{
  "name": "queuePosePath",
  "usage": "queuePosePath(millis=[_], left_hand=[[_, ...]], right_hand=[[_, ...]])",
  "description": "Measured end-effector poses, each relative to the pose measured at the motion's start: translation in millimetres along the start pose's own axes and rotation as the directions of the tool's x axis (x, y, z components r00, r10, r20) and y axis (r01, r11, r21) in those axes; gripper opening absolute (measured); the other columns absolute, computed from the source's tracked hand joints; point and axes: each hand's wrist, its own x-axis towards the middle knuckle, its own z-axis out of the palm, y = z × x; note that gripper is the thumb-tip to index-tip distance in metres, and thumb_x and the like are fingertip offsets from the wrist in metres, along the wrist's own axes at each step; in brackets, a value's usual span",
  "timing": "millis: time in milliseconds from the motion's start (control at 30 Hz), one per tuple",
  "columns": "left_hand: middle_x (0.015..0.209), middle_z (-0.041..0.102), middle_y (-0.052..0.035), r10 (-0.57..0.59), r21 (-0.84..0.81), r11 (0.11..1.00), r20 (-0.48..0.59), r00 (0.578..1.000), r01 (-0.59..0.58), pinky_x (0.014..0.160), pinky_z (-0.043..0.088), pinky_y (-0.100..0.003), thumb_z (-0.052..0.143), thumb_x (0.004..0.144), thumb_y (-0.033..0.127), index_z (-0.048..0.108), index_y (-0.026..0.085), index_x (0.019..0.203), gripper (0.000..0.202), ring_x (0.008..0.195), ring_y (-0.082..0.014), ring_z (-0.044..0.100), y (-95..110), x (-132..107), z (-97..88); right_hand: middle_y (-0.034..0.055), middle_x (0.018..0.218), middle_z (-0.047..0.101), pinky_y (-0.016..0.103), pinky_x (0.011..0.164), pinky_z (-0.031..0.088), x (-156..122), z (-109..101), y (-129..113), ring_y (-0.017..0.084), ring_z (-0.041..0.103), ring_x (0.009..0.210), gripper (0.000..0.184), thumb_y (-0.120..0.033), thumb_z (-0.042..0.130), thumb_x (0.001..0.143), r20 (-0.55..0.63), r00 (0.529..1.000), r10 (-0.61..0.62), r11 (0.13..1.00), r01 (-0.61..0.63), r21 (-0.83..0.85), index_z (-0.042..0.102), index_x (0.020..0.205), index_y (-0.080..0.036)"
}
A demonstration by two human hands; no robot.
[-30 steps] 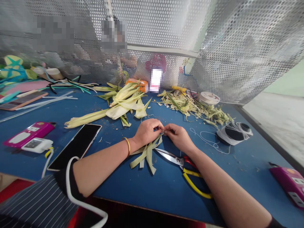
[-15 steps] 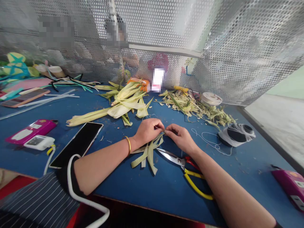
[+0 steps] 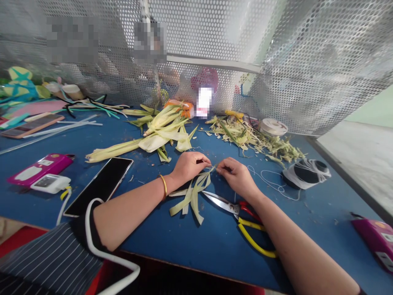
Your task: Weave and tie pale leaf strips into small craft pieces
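A bundle of pale green corn husk strips (image 3: 194,196) lies fanned out on the blue table, its gathered end between my two hands. My left hand (image 3: 190,167), with a gold bangle at the wrist, is closed in a pinch just left of that end. On the other side my right hand (image 3: 236,175) pinches too. What they grip looks like fine white thread drawn around the tip, though the fingers mostly hide it. Scissors (image 3: 222,203) with red and yellow handles lie partly spread beneath my right forearm.
A black spool wound with white thread (image 3: 306,174) lies at right, loose thread beside it. Whole corn husks (image 3: 162,133) and a heap of husk scraps (image 3: 245,137) are behind. A black phone (image 3: 101,186) and purple power strip (image 3: 46,168) lie left. Perforated mesh (image 3: 211,37) closes the back.
My hands have drawn slightly apart, widening the gap at the husk strips' gathered end. Both remain pinched. The scissors and spool have stayed in place.
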Motion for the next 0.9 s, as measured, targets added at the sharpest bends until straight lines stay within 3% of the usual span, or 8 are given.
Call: queuePosePath(millis=[167,367,433,533,633,767,900], left_hand=[[0.075,0.074,-0.0015,-0.103,0.113,0.988,-0.062,0.993,0.109,0.065,0.042,-0.025,0.073,0.079,0.025,0.070,0.018,0.070,0.011,0.069,-0.0152,0.064,-5.1,5.6,-4.0],[0.078,0.074,-0.0028,-0.150,0.258,0.953,-0.051,0.987,0.158,0.064,0.038,-0.027,0.069,0.082,0.028,0.069,0.018,0.073,0.013,0.074,-0.0180,0.064,-8.5,7.8,-6.6],[0.079,0.073,-0.0028,-0.158,0.275,0.947,-0.047,0.986,0.165,0.064,0.038,-0.027,0.068,0.083,0.029,0.068,0.019,0.074,0.013,0.075,-0.0185,0.064,-9.4,7.4,-6.3],[0.079,0.073,-0.0027,-0.163,0.288,0.943,-0.041,0.986,0.168,0.064,0.037,-0.028,0.067,0.083,0.029,0.068,0.019,0.075,0.013,0.075,-0.0186,0.063,-10.1,6.9,-5.6],[0.077,0.072,-0.0027,-0.176,0.282,0.943,-0.029,0.984,0.177,0.063,0.036,-0.028,0.067,0.083,0.028,0.067,0.019,0.074,0.012,0.074,-0.0183,0.062,-9.9,6.9,-5.4],[0.074,0.070,-0.0024,-0.176,0.177,0.967,-0.063,0.982,0.185,0.063,0.038,-0.027,0.069,0.080,0.026,0.065,0.018,0.070,0.014,0.071,-0.0162,0.060,-8.9,7.2,-5.3],[0.063,0.065,-0.0008,-0.294,-0.188,0.939,-0.008,0.956,0.288,0.053,0.039,-0.023,0.072,0.077,0.032,0.062,0.016,0.069,0.021,0.057,-0.0114,0.054,-5.9,7.0,-4.3]], right_hand=[[0.0018,0.081,0.059,0.027,0.068,0.040,-2.4,-3.9,-2.7,0.015,0.055,0.071,0.016,-0.015,0.053,0.082,0.094,0.995,-0.038,0.995,0.046,-0.089,0.058,0.069,-0.021],[0.0015,0.080,0.058,0.026,0.067,0.041,-2.8,-4.8,-1.0,0.014,0.055,0.070,0.019,-0.010,0.052,0.083,0.202,0.977,-0.060,0.990,0.085,-0.115,0.059,0.069,-0.021],[0.0025,0.083,0.060,0.028,0.070,0.043,-2.8,-4.9,-1.7,0.015,0.058,0.073,0.018,-0.012,0.053,0.085,0.186,0.978,-0.093,0.992,0.106,-0.066,0.059,0.070,-0.021],[0.0074,0.104,0.065,0.031,0.083,0.046,-3.4,-4.7,-5.6,0.019,0.063,0.095,0.015,-0.018,0.055,0.088,0.138,0.973,-0.183,0.982,0.174,0.076,0.061,0.074,-0.021],[0.0085,0.112,0.067,0.033,0.089,0.046,-4.0,-3.0,-9.6,0.021,0.062,0.107,0.015,-0.020,0.054,0.090,0.195,0.956,-0.217,0.961,0.174,0.216,0.061,0.077,-0.021],[0.0033,0.089,0.069,0.029,0.079,0.047,-3.4,0.4,-9.1,0.017,0.064,0.086,0.018,-0.024,0.050,0.092,0.267,0.952,-0.153,0.964,0.084,0.251,0.056,0.075,-0.022],[0.0024,0.084,0.067,0.029,0.076,0.046,-1.9,1.7,-4.5,0.016,0.061,0.080,0.019,-0.026,0.049,0.092,0.229,0.966,-0.118,0.978,0.074,0.194,0.055,0.075,-0.022]])
